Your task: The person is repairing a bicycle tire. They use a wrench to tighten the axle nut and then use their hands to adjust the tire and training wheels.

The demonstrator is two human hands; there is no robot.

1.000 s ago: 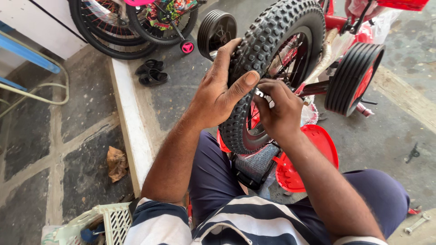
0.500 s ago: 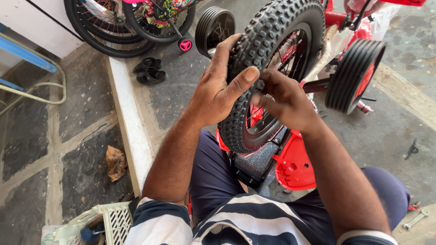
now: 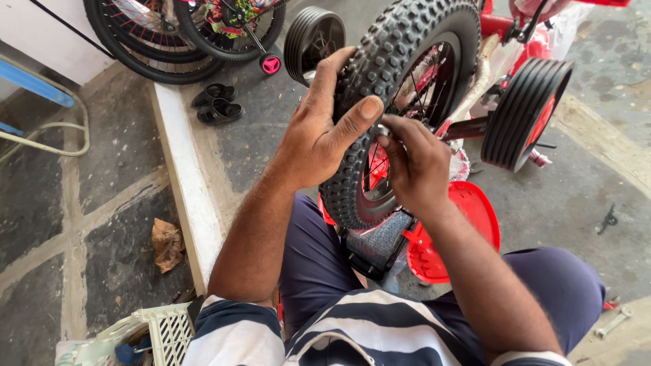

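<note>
While the left hand (image 3: 319, 139) stays clamped on the knobby tyre (image 3: 397, 81), the right hand (image 3: 417, 166) fingers have pinched together nearer the hub.

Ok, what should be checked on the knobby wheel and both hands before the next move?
1. Left hand gripping the knobby tyre: ok.
2. Right hand at the spokes near the hub: ok.
3. What the right fingertips pinch: cannot tell, hidden.
4. Training wheel apart from both hands: ok.
5. Red chain guard beneath the wheel, untouched: ok.
6. Axle seated in the frame: cannot tell.

Soft even daylight, sharp focus
</note>
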